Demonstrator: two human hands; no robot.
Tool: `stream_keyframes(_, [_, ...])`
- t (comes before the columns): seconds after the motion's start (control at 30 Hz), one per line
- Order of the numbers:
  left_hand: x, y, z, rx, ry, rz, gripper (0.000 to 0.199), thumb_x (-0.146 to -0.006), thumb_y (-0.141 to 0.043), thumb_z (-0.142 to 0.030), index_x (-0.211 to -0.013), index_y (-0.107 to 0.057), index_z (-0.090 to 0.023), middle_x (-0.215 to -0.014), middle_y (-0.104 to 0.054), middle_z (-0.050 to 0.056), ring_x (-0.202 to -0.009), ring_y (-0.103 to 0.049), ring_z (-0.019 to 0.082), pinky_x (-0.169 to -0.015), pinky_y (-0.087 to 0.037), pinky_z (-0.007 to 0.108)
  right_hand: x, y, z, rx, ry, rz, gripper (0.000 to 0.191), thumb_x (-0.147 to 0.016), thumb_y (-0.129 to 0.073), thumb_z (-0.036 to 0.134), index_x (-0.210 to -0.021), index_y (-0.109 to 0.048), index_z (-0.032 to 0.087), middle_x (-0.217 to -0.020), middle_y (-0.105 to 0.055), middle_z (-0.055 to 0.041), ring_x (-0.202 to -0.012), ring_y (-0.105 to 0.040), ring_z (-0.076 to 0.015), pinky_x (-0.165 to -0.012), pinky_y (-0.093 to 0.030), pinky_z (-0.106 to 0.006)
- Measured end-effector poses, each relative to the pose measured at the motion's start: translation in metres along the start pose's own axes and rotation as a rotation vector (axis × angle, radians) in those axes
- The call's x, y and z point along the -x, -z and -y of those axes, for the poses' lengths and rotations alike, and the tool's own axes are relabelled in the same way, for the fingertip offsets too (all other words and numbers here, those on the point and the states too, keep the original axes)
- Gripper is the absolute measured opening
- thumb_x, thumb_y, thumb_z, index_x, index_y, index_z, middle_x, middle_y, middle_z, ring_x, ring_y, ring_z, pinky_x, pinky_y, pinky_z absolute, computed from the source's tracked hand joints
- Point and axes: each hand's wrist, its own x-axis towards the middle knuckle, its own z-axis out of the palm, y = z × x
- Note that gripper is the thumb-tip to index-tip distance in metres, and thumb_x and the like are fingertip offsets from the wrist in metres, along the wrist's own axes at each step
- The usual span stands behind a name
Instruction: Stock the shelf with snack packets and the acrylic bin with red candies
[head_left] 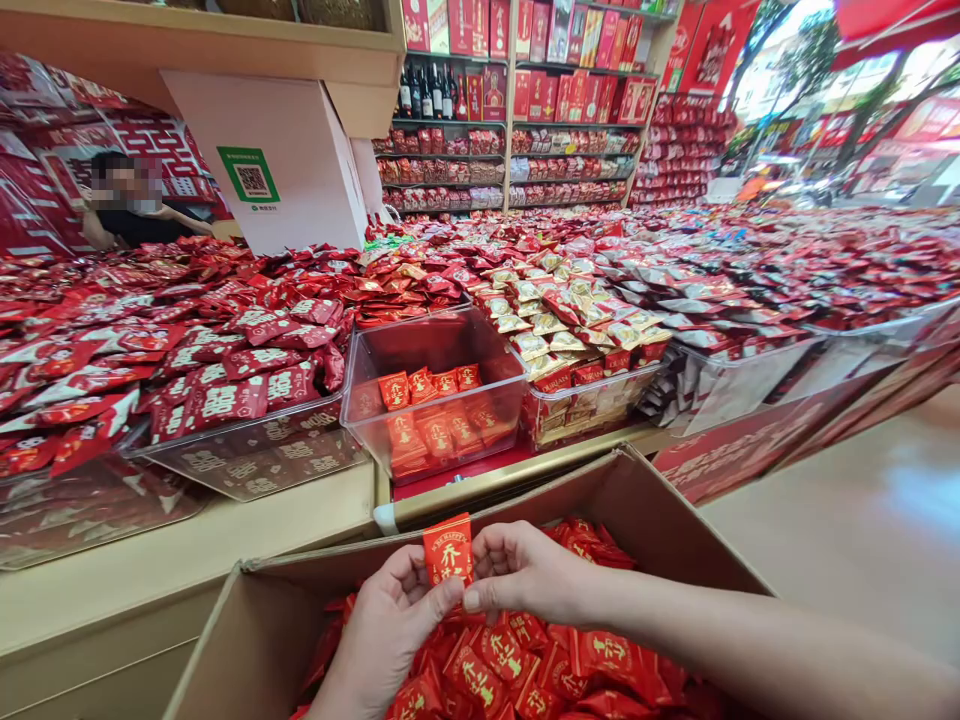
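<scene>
Between my two hands, above an open cardboard box (247, 620), is a small red candy packet (448, 548) with gold print, held upright. My left hand (401, 610) pinches its left side with thumb and fingers. From the right, my right hand (517, 575) grips the packet's other edge, fingers curled. Many more red packets (480, 670) of the same look lie loose in the box below. Just beyond the box stands a clear plastic bin (435, 340) with rows of red packets (435, 430) standing in its lower part.
Heaped bins of red wrapped sweets (232, 370) flank the clear bin on the left, with gold-and-red packets (570, 330) on the right. A white panel with a QR code (251, 180) rises behind. Further back are shelves (510, 100) and, at left, a person (135, 205).
</scene>
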Motion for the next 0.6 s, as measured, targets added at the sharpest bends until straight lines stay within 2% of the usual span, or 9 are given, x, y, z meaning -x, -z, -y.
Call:
stream_keyframes(0.1, [0.0, 0.0, 0.001, 0.009, -0.02, -0.023, 0.031, -0.052, -0.075, -0.032, -0.074, -0.06, -0.016, -0.076, -0.069, 0.003, -0.076, -0.062, 0.02, -0.074, -0.047, 0.029, -0.004, 0.002, -0.006, 0.042, 0.02, -0.04, 0.04, -0.055, -0.072, 0.041, -0.073, -0.053, 0.011, -0.06, -0.055, 0.0025, -0.05, -0.049, -0.0064, -0.052, -0.043, -0.022])
stream_keyframes(0.17, [-0.001, 0.0, 0.003, 0.038, -0.028, -0.044, 0.036, -0.053, -0.074, -0.035, -0.079, -0.059, -0.017, -0.078, -0.069, 0.004, -0.076, -0.062, 0.019, -0.074, -0.047, 0.03, -0.005, 0.002, -0.009, 0.05, 0.042, -0.079, 0.042, -0.057, -0.07, 0.043, -0.078, -0.05, 0.012, -0.061, -0.053, 0.003, -0.051, -0.049, -0.0068, -0.051, -0.043, -0.022])
stream_keyframes(0.27, [-0.003, 0.0, 0.006, 0.08, -0.001, -0.082, 0.039, -0.052, -0.075, -0.037, -0.08, -0.057, -0.016, -0.076, -0.068, 0.003, -0.074, -0.062, 0.018, -0.073, -0.046, 0.031, -0.001, 0.0, -0.011, 0.184, 0.149, -0.136, 0.048, -0.056, -0.072, 0.041, -0.084, -0.042, 0.016, -0.073, -0.054, 0.0011, -0.06, -0.05, -0.0083, -0.055, -0.044, -0.022])
stream_keyframes(0.3, [-0.003, 0.0, 0.007, 0.093, 0.022, -0.087, 0.039, -0.051, -0.076, -0.037, -0.078, -0.056, -0.017, -0.073, -0.067, 0.002, -0.071, -0.061, 0.017, -0.071, -0.046, 0.029, 0.001, -0.001, -0.011, 0.316, 0.228, -0.163, 0.05, -0.054, -0.074, 0.04, -0.084, -0.04, 0.017, -0.083, -0.055, -0.0018, -0.068, -0.051, -0.0098, -0.058, -0.044, -0.023])
stream_keyframes(0.37, [-0.003, 0.001, 0.009, 0.126, 0.096, -0.072, 0.037, -0.05, -0.076, -0.036, -0.074, -0.054, -0.017, -0.067, -0.065, 0.0, -0.063, -0.059, 0.015, -0.059, -0.045, 0.026, 0.006, -0.004, -0.008, 0.721, 0.442, -0.191, 0.048, -0.056, -0.073, 0.04, -0.084, -0.042, 0.017, -0.103, -0.051, -0.0086, -0.085, -0.05, -0.0148, -0.068, -0.045, -0.027])
stream_keyframes(0.43, [-0.002, 0.001, 0.009, 0.148, 0.175, -0.039, 0.036, -0.049, -0.077, -0.035, -0.07, -0.053, -0.017, -0.06, -0.062, -0.002, -0.054, -0.055, 0.012, -0.049, -0.04, 0.021, 0.01, -0.005, -0.004, 1.18, 0.668, -0.142, 0.034, -0.068, -0.065, 0.038, -0.084, -0.046, 0.015, -0.111, -0.049, -0.0105, -0.093, -0.047, -0.018, -0.075, -0.043, -0.031])
stream_keyframes(0.5, [0.0, 0.002, 0.006, 0.174, 0.219, -0.02, 0.035, -0.05, -0.075, -0.038, -0.068, -0.054, -0.017, -0.052, -0.056, -0.005, -0.049, -0.05, 0.01, -0.046, -0.036, 0.019, 0.012, -0.006, 0.002, 1.518, 0.822, -0.08, 0.015, -0.079, -0.052, 0.028, -0.084, -0.049, 0.014, -0.105, -0.055, -0.0091, -0.085, -0.049, -0.0167, -0.072, -0.043, -0.031])
stream_keyframes(0.6, [0.006, 0.004, -0.004, 0.261, 0.248, -0.007, 0.034, -0.06, -0.066, -0.047, -0.075, -0.057, -0.018, -0.055, -0.057, -0.004, -0.052, -0.051, 0.01, -0.049, -0.037, 0.02, 0.016, -0.008, 0.021, 1.668, 0.996, -0.105, 0.012, -0.081, -0.045, 0.024, -0.081, -0.051, 0.013, -0.1, -0.059, -0.0082, -0.072, -0.051, -0.0141, -0.063, -0.042, -0.027])
